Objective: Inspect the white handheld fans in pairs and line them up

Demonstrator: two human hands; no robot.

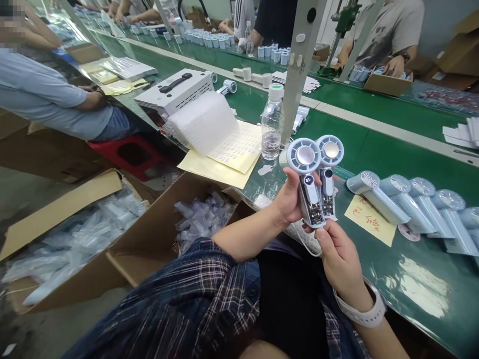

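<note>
Counter [381,264]: long, green-surfaced, running along the work line. Below its near edge, an open brown cardboard carton [63,214] at far left holds a loose heap of clear plastic wrapping [93,234]. The adjoining brown cardboard carton [157,234], close by the left forearm, contains translucent plastic pieces [204,214]. Across the line, a smaller open cardboard box [385,86] holds pale blue parts; a co-worker's hand [395,66] is at it. A clear plastic bottle [272,124] with a green-and-white cap stands on the counter, partly filled with clear liquid.

Two pale blue plastic handheld fans, each with a round slatted head and silvery disc, are held up before the body, at the counter's near edge. The left hand [290,199] grasps the nearer fan [310,184] by its handle, thumb on the side; its grip on the farther fan [329,152] is hidden. The fingers of the right hand [339,254] pinch the nearer fan's lower end, beside a white cable [310,247].

Assessment: light, stiff, smooth, possibly slippery shells; exposed circuit boards probably fragile. Hold by the handle sides, clear of the electronics.
</note>
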